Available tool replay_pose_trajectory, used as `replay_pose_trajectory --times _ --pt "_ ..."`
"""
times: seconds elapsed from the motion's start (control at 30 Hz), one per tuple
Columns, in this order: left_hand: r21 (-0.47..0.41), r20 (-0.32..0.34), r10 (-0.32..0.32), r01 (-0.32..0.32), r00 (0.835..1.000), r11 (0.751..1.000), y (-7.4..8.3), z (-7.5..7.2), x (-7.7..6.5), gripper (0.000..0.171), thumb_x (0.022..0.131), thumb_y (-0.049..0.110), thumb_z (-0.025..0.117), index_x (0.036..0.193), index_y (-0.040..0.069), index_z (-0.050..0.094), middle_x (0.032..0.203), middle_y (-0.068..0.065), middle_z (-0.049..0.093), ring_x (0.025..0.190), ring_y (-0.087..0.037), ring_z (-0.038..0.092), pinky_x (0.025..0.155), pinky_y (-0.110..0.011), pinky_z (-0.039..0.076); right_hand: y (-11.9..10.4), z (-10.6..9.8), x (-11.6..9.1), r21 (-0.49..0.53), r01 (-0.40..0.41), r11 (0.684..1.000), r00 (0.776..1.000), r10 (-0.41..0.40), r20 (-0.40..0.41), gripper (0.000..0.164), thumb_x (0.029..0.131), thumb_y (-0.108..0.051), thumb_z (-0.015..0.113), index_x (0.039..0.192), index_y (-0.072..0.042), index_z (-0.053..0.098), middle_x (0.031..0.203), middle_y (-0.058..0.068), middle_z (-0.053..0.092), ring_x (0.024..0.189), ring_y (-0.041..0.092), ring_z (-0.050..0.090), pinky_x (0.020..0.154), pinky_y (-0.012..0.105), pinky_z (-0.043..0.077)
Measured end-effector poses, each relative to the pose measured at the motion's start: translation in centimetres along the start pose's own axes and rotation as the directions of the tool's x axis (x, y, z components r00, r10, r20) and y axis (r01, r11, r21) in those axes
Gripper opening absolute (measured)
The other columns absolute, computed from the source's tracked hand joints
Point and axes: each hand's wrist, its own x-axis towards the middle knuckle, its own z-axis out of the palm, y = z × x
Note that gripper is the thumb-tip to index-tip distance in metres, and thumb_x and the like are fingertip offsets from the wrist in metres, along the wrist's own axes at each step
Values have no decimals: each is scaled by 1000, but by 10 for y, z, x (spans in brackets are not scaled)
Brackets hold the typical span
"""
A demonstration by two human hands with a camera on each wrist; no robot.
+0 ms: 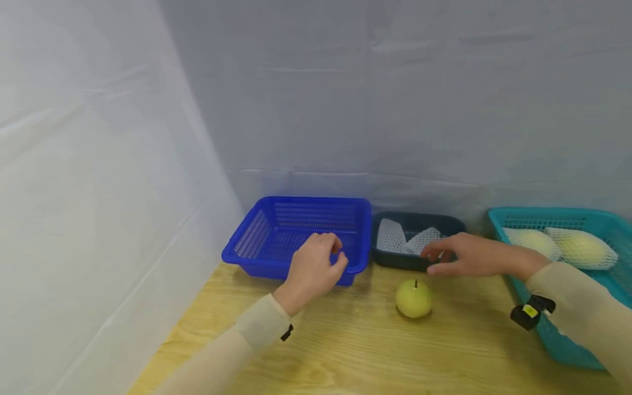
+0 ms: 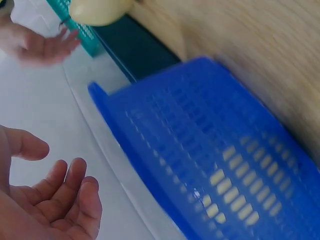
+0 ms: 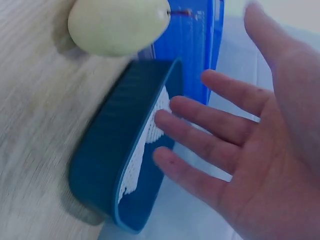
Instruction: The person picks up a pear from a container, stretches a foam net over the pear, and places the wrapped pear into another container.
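A yellow-green pear with its stem upward stands on the wooden table in front of a small dark green tub. White foam nets lie inside the tub. My right hand hovers over the tub's right front edge, fingers spread and holding nothing; the right wrist view shows its palm beside the tub. Over the front edge of a blue slotted basket is my left hand, its fingers loosely bent. Nothing lies between that thumb and those fingers in the left wrist view.
To the right, a teal basket holds pears wrapped in foam nets. White sheeting rises behind the baskets and along the left side. The wooden table extends toward me, in front of the pear.
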Motion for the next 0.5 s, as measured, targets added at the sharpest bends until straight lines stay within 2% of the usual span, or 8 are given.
replay_pose_trajectory --times 0.13,0.23,0.37,0.5 --pt "-12 28 55 -54 998 998 10 7 -2 8 92 25 64 88 17 62 81 5 61 74 -12 51 60 -27 45 13 -7 6 -23 0 1000 996 -3 -89 48 100 -42 60 134 -8 62 118 6 69 101 19 68 80 37 56" --pt "-17 51 82 -81 995 997 17 11 -4 8 92 24 65 88 17 62 80 5 60 72 -12 50 60 -25 44 24 -8 14 -42 -4 999 992 -1 -126 41 100 -33 62 131 -5 63 113 5 71 95 18 69 77 37 57" --pt "-21 74 110 -109 991 994 24 19 -5 7 90 23 66 88 17 63 79 6 60 73 -11 51 62 -23 45 39 -8 26 -60 -26 998 989 17 -149 39 99 -25 64 130 -2 63 117 12 71 99 24 69 80 42 57" --pt "-39 100 129 -126 987 991 30 26 -7 5 90 21 65 87 17 63 78 7 59 73 -10 50 61 -22 44 52 -6 36 -100 -85 991 987 70 -142 44 97 -21 65 135 0 59 129 19 65 108 32 67 87 49 55"
